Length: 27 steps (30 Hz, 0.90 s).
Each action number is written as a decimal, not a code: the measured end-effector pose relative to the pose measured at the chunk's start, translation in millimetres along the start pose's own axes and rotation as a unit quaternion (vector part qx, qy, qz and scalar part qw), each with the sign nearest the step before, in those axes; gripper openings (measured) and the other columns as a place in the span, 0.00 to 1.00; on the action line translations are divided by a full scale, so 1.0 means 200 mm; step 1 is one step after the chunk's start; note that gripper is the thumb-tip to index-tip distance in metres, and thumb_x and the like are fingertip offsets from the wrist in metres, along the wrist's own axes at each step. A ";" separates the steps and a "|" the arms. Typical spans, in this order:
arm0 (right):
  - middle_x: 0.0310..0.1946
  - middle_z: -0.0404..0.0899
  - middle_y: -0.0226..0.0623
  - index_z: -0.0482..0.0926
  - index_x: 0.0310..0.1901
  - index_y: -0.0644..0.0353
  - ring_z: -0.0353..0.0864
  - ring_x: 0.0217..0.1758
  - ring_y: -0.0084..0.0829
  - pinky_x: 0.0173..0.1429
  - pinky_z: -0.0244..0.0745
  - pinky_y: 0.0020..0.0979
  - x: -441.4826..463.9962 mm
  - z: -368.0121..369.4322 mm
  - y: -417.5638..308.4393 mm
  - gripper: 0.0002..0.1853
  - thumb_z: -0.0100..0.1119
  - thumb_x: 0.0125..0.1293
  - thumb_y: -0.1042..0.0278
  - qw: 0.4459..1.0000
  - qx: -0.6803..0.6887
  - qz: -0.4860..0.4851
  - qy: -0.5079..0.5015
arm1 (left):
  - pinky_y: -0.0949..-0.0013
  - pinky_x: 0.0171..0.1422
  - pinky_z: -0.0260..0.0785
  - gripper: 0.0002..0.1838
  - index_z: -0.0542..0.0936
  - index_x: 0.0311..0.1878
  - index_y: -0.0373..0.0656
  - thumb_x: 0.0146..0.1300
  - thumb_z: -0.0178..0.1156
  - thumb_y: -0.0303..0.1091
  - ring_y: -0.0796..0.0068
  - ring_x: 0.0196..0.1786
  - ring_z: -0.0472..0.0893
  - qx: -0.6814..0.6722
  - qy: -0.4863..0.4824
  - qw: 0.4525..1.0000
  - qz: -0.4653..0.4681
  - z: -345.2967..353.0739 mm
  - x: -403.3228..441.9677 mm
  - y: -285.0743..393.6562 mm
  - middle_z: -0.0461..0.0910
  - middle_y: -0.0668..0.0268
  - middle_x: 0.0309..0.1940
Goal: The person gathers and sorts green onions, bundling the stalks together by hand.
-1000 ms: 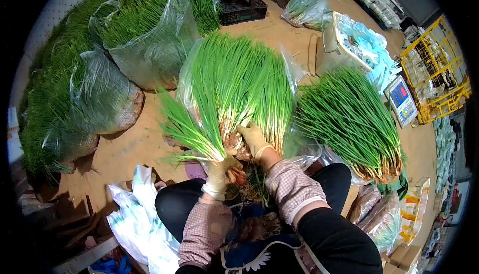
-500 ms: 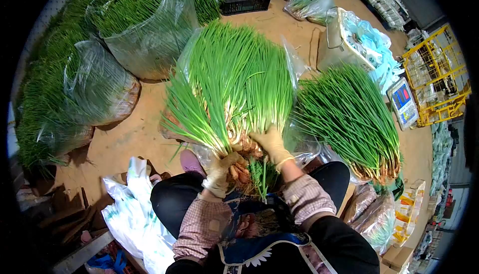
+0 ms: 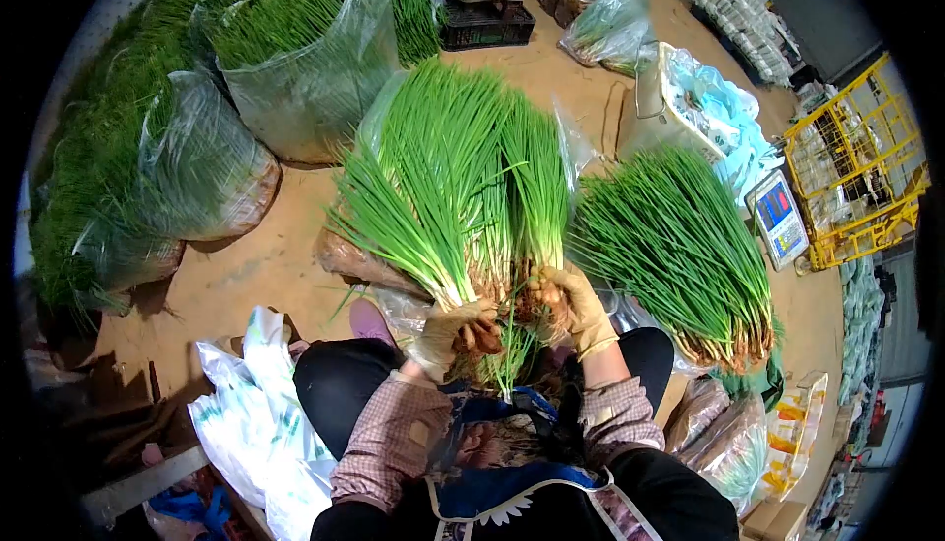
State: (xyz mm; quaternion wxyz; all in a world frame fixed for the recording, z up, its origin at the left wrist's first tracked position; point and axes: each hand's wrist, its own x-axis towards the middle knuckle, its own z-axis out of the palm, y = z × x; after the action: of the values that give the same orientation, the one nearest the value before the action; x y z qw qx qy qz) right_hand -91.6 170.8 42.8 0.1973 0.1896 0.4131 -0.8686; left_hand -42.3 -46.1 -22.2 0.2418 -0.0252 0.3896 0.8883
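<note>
My left hand, in a dirty pale glove, is closed around the root end of a bunch of scallions, whose green tops fan out away from me. To its right, my right hand, also gloved, grips the brown roots of a narrower bunch of scallions. Between the two hands more scallion stalks stand with their roots partly hidden. Some loose green leaves hang below, over my lap. A large pile of scallions lies to the right, roots toward me.
Bagged scallions line the left side. White plastic bags lie by my left knee. To the right are a digital scale, a yellow crate and a white bin of blue bags. A black crate stands at the back.
My right hand has shifted right and slightly down, now around the roots of a separate narrow bunch. A gap has opened between this bunch and the stalks on the left.
</note>
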 end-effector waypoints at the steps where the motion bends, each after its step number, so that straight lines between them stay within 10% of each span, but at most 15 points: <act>1: 0.24 0.77 0.43 0.67 0.47 0.69 0.77 0.21 0.25 0.24 0.76 0.20 -0.03 0.07 0.00 0.15 0.55 0.59 0.80 0.999 -0.045 0.002 0.013 | 0.78 0.30 0.69 0.23 0.75 0.48 0.31 0.63 0.52 0.45 0.70 0.34 0.81 0.028 -0.058 0.998 -0.009 -0.06 0.02 -0.05 0.81 0.54 0.34; 4: 0.25 0.76 0.36 0.62 0.51 0.70 0.74 0.19 0.21 0.22 0.70 0.19 -0.07 0.22 0.01 0.20 0.55 0.59 0.78 0.920 -0.386 0.005 -0.068 | 0.77 0.29 0.72 0.19 0.76 0.37 0.34 0.63 0.54 0.45 0.71 0.36 0.82 0.082 -0.084 0.993 -0.003 -0.02 0.04 -0.04 0.81 0.59 0.36; 6: 0.26 0.76 0.36 0.58 0.56 0.66 0.76 0.23 0.25 0.28 0.74 0.26 -0.09 0.35 0.08 0.28 0.60 0.57 0.72 0.741 -0.668 0.039 -0.051 | 0.76 0.32 0.72 0.19 0.75 0.41 0.34 0.64 0.52 0.45 0.71 0.40 0.81 0.024 -0.132 0.989 -0.067 -0.21 0.20 -0.26 0.80 0.57 0.39; 9: 0.31 0.76 0.40 0.62 0.55 0.64 0.78 0.33 0.28 0.37 0.76 0.29 -0.02 0.10 0.40 0.26 0.60 0.58 0.68 0.493 -0.802 -0.291 -0.172 | 0.75 0.34 0.73 0.20 0.74 0.44 0.34 0.65 0.50 0.45 0.71 0.41 0.81 0.022 -0.060 0.998 0.015 -0.31 0.25 -0.48 0.80 0.57 0.40; 12: 0.38 0.76 0.40 0.68 0.52 0.65 0.75 0.43 0.29 0.47 0.73 0.29 -0.12 0.20 0.32 0.21 0.59 0.60 0.66 0.585 -0.735 -0.265 -0.216 | 0.74 0.35 0.73 0.20 0.73 0.47 0.34 0.66 0.48 0.45 0.72 0.42 0.80 0.051 0.068 0.983 0.162 -0.33 0.20 -0.63 0.80 0.56 0.40; 14: 0.41 0.76 0.39 0.71 0.51 0.66 0.74 0.46 0.28 0.50 0.70 0.27 -0.16 0.23 0.25 0.20 0.58 0.61 0.63 0.854 -0.510 -0.069 -0.082 | 0.70 0.42 0.73 0.21 0.72 0.50 0.34 0.67 0.46 0.45 0.69 0.44 0.79 -0.063 -0.083 0.994 0.044 -0.18 0.08 -0.33 0.79 0.56 0.41; 17: 0.45 0.77 0.46 0.72 0.53 0.65 0.76 0.50 0.34 0.53 0.70 0.28 -0.12 0.17 0.27 0.25 0.55 0.61 0.54 0.857 -0.507 -0.084 -0.043 | 0.67 0.51 0.72 0.23 0.70 0.52 0.33 0.68 0.44 0.45 0.66 0.46 0.78 -0.165 -0.197 0.963 -0.078 -0.01 -0.03 -0.07 0.78 0.56 0.42; 20: 0.45 0.77 0.41 0.71 0.54 0.63 0.74 0.52 0.34 0.57 0.67 0.29 -0.06 0.10 0.29 0.26 0.51 0.63 0.50 0.862 -0.496 -0.084 -0.064 | 0.65 0.54 0.70 0.22 0.71 0.51 0.34 0.67 0.45 0.46 0.65 0.47 0.77 -0.135 -0.047 0.985 -0.099 -0.13 -0.01 -0.20 0.78 0.58 0.43; 22: 0.49 0.74 0.38 0.69 0.55 0.66 0.71 0.52 0.28 0.59 0.63 0.27 -0.03 0.07 0.29 0.26 0.50 0.66 0.51 0.870 -0.465 -0.075 -0.149 | 0.70 0.45 0.71 0.23 0.72 0.50 0.37 0.66 0.47 0.49 0.68 0.40 0.79 0.234 0.027 0.969 0.078 -0.15 -0.03 -0.22 0.79 0.60 0.39; 26: 0.53 0.73 0.44 0.68 0.58 0.61 0.67 0.59 0.32 0.66 0.56 0.30 -0.07 0.05 0.29 0.23 0.45 0.67 0.57 0.897 -0.391 0.090 -0.185 | 0.82 0.27 0.70 0.25 0.74 0.45 0.43 0.62 0.50 0.58 0.77 0.31 0.80 -0.094 0.019 0.994 -0.061 0.04 -0.07 0.01 0.81 0.65 0.32; 27: 0.53 0.74 0.42 0.68 0.58 0.61 0.68 0.56 0.31 0.65 0.59 0.31 0.03 -0.12 0.42 0.21 0.46 0.67 0.60 0.849 -0.452 -0.053 -0.268 | 0.80 0.23 0.71 0.24 0.74 0.45 0.43 0.62 0.50 0.56 0.76 0.30 0.81 -0.105 0.071 0.991 -0.052 0.09 -0.07 0.05 0.80 0.64 0.30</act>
State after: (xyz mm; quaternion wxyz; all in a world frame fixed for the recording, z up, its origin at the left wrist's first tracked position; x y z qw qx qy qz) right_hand -50.0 140.1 -28.2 0.3185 -0.1831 0.7006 -0.6117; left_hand -31.8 -45.0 -0.5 0.2555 -0.1339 0.3082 0.9066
